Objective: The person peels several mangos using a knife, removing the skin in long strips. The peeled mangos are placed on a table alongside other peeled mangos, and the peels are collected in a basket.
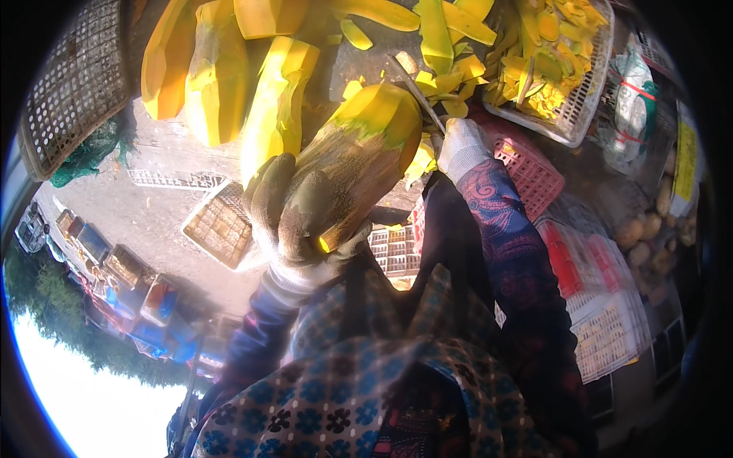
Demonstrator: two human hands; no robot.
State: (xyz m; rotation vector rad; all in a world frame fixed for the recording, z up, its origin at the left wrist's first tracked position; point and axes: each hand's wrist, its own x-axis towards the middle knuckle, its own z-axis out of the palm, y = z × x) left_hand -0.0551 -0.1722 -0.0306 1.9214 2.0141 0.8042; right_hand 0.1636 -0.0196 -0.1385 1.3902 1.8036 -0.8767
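Observation:
My left hand (303, 214), in a dirty work glove, grips the lower end of a large squash (366, 137). The squash is tilted, its far end peeled to yellow flesh and the rest still covered in tan rind. In my right hand (461, 140), in a pale knit glove, is a knife (418, 91); its thin blade points up and left, just beside the squash's peeled end. Several peeled squashes (215, 74) lie on the wooden table (183, 140) to the left and beyond. Yellow peel strips (438, 40) are strewn past the knife.
A white crate (572, 123) heaped with peelings stands at the upper right, a red crate (538, 177) below it. A grey perforated crate (74, 86) is at the upper left. Another crate (220, 229) sits on the ground beyond my left hand. Clear bags (601, 286) lie right of my right arm.

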